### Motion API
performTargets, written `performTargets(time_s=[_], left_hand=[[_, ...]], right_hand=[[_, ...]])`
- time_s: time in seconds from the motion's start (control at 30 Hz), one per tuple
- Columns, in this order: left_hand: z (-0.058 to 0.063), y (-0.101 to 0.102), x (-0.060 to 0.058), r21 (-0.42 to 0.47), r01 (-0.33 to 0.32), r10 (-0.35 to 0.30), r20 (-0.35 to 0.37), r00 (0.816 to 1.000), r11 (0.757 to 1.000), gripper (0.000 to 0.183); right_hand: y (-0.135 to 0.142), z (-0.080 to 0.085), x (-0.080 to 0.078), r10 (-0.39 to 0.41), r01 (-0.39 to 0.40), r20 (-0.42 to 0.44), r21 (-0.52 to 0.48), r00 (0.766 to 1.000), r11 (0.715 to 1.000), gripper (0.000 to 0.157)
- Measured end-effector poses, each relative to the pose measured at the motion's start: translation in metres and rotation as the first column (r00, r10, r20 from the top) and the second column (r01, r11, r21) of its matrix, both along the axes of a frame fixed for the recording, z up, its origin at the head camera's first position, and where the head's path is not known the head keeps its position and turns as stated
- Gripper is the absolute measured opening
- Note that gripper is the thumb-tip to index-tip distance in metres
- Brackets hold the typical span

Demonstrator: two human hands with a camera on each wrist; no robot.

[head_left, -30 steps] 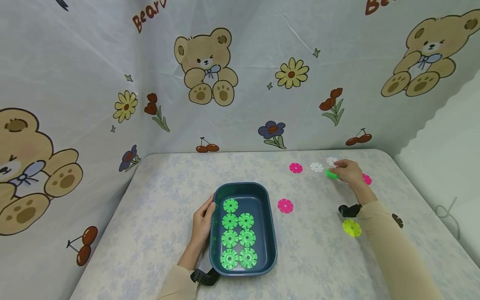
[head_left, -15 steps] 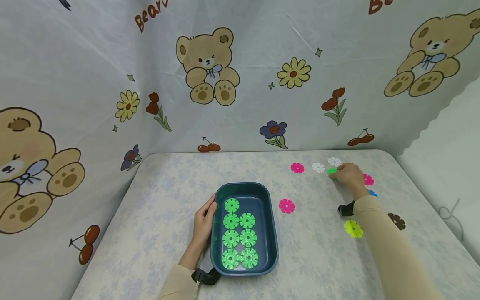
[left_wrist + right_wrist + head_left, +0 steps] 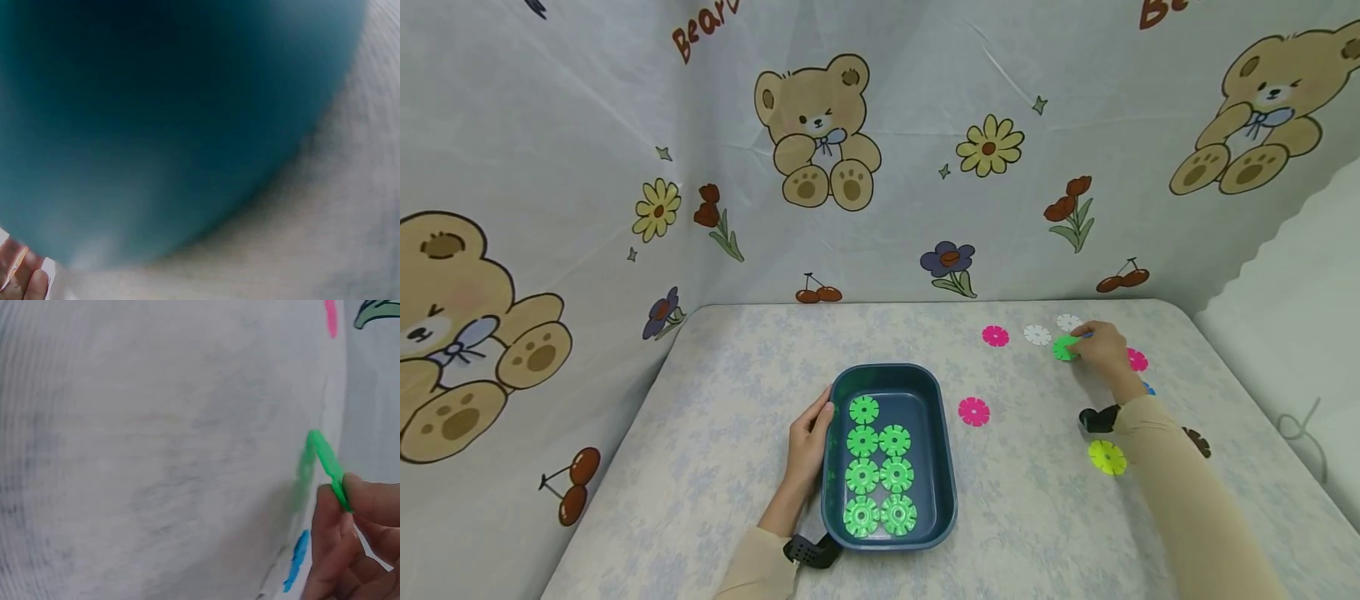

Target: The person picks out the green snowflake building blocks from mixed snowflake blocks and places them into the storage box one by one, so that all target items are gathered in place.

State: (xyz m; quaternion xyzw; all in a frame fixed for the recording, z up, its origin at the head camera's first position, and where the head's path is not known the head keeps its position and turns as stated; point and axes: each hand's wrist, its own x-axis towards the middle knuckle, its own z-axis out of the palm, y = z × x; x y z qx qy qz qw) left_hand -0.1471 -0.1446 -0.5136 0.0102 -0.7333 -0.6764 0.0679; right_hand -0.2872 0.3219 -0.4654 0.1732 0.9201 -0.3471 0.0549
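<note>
My left hand point(image 3: 806, 446) holds the left side of a dark blue plastic tray point(image 3: 946, 467), thumb at its rim. In the left wrist view the tray point(image 3: 156, 156) fills most of the picture, with fingertips point(image 3: 36, 284) at the lower left. Several green notched plastic discs point(image 3: 862, 476) lie in the tray, mostly in two columns. Far right on the table, my right hand point(image 3: 1102, 348) pinches another green disc point(image 3: 1063, 348). The right wrist view shows this disc point(image 3: 328, 462) tilted between thumb and fingers, its green reflection or shadow on the cloth behind.
Pink discs point(image 3: 973, 412), white discs point(image 3: 1037, 335), a yellow disc point(image 3: 1107, 457) and a brown disc point(image 3: 1197, 442) lie scattered on the table right of the tray. A blue disc point(image 3: 1149, 388) is partly hidden by the right arm. Bear-printed cloth point(image 3: 880, 250) hangs behind.
The green disc at my right hand, earlier mostly flat by the fingers, now shows more of its face, tipped up in the pinch. The left hand and tray stay put.
</note>
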Motion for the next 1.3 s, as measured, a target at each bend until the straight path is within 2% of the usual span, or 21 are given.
performTargets(time_s=[0.13,0.3,0.43,0.57,0.67,0.8,0.87,1.0,1.17,1.3], left_hand=[[0.000,0.000,-0.001,0.006,0.004,-0.004,-0.001,1.000,1.000,0.043],[0.002,0.000,0.000,-0.003,-0.004,0.004,-0.009,1.000,1.000,0.042],[0.002,0.000,0.000,-0.005,0.000,0.000,-0.007,1.000,1.000,0.042],[0.001,-0.001,0.000,-0.005,0.006,-0.006,0.000,1.000,1.000,0.043],[0.001,-0.002,0.000,-0.003,0.009,-0.009,0.002,1.000,1.000,0.043],[0.001,-0.002,0.001,0.000,0.016,-0.016,0.004,1.000,1.000,0.044],[0.001,-0.002,0.001,0.006,0.018,-0.018,0.006,1.000,1.000,0.044],[0.001,-0.001,0.001,0.006,0.015,-0.015,0.002,1.000,1.000,0.044],[0.000,-0.001,0.001,-0.003,0.011,-0.011,-0.004,1.000,1.000,0.044],[0.000,-0.001,0.000,-0.003,0.011,-0.011,-0.006,1.000,1.000,0.044]], right_hand=[[-0.003,0.010,0.003,0.077,-0.075,0.013,-0.119,0.997,0.990,0.041],[-0.020,0.024,0.012,0.232,-0.224,0.007,-0.243,0.973,0.944,0.045],[-0.045,0.034,0.021,0.302,-0.294,-0.021,-0.297,0.953,0.909,0.044],[-0.072,0.045,0.030,0.364,-0.366,-0.064,-0.309,0.929,0.878,0.039],[-0.094,0.054,0.037,0.435,-0.453,-0.128,-0.306,0.891,0.837,0.032],[-0.123,0.062,0.044,0.532,-0.568,-0.201,-0.323,0.823,0.757,0.025],[-0.139,0.065,0.047,0.572,-0.610,-0.215,-0.332,0.791,0.719,0.022],[-0.171,0.067,0.053,0.647,-0.680,-0.217,-0.305,0.731,0.667,0.018],[-0.204,0.062,0.057,0.724,-0.750,-0.200,-0.215,0.661,0.626,0.014],[-0.224,0.057,0.060,0.744,-0.762,-0.168,-0.117,0.647,0.637,0.013]])
